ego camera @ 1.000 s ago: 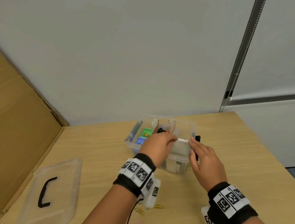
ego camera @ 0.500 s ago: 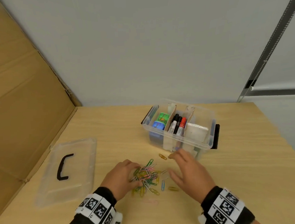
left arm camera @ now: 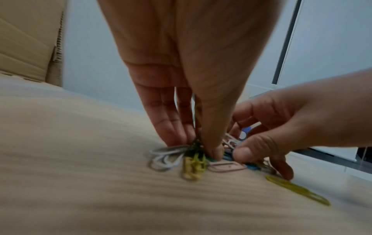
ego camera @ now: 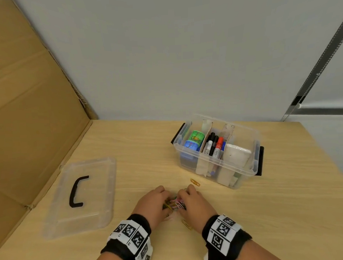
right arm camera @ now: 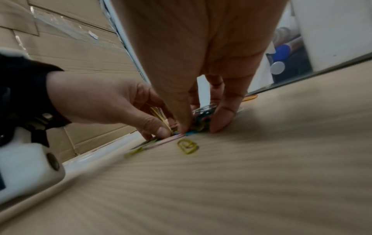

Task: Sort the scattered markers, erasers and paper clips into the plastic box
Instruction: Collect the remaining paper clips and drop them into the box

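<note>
A heap of coloured paper clips (ego camera: 175, 204) lies on the wooden table near me. My left hand (ego camera: 154, 202) and right hand (ego camera: 193, 202) close on it from both sides, fingertips on the table. The left wrist view has my left hand (left arm camera: 199, 147) pinching paper clips (left arm camera: 193, 165) between thumb and fingers. In the right wrist view my right hand (right arm camera: 201, 125) curls round the same heap. The clear plastic box (ego camera: 187, 161) stands behind, right of centre, with erasers (ego camera: 194, 139) in its left part, markers (ego camera: 213, 145) in the middle and a white lump (ego camera: 236, 156) on the right.
The box's clear lid (ego camera: 81, 194) with a black handle lies at the left. One orange clip (ego camera: 195, 182) lies between heap and box, a yellow clip (ego camera: 187, 224) near my right wrist. A cardboard wall (ego camera: 28, 116) lines the left side.
Both hands left the box, came back to the near table, and have drawn together, raking the spread clips into a tight heap. The head camera tilted down.
</note>
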{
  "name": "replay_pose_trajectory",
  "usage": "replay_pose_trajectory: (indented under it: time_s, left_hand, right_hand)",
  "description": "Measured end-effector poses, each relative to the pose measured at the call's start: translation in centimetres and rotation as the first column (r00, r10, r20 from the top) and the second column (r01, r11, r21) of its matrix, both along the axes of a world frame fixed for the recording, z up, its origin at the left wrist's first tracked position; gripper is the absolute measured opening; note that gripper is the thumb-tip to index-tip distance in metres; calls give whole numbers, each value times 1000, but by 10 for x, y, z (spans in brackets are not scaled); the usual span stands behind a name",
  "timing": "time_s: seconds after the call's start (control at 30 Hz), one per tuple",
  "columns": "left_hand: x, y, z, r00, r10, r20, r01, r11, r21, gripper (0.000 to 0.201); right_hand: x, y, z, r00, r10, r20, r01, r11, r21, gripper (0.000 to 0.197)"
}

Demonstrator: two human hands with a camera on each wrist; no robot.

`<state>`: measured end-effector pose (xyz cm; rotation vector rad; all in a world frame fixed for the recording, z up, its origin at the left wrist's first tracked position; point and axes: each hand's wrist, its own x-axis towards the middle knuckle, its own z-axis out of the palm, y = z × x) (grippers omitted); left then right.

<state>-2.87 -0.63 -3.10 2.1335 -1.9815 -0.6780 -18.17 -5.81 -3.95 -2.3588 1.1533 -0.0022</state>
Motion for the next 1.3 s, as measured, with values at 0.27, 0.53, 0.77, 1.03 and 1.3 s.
replay_pose_trajectory:
  time_s: [0.27, 0.53, 0.77, 1.03, 1.3]
  left_hand:
    - [1, -3, -1, 1000, 13, -11, -14, 998, -66, 24]
    - [14, -1, 9, 965, 93, -247, -147, 967, -210, 15]
    - [16, -2, 26, 901, 128, -415, -270, 913, -306, 14]
    - [13, -2, 30, 904, 117, -410, -252, 923, -292, 19]
    - [6, 2, 29, 917, 112, -384, -237, 926, -295, 16]
  right_hand:
    - [-9, -10, -7, 995, -43, 89, 48, 998, -47, 24]
    - [-35, -17, 18, 930, -175, 323, 162, 985, 68, 15]
    - [-72, -26, 93, 748, -346, 567, 246, 937, 248, 12]
    - [-111, -73, 122, 827, -321, 461, 427, 893, -145, 16]
    - [-74, -113, 118, 919, -238, -313, 194, 967, -165, 17]
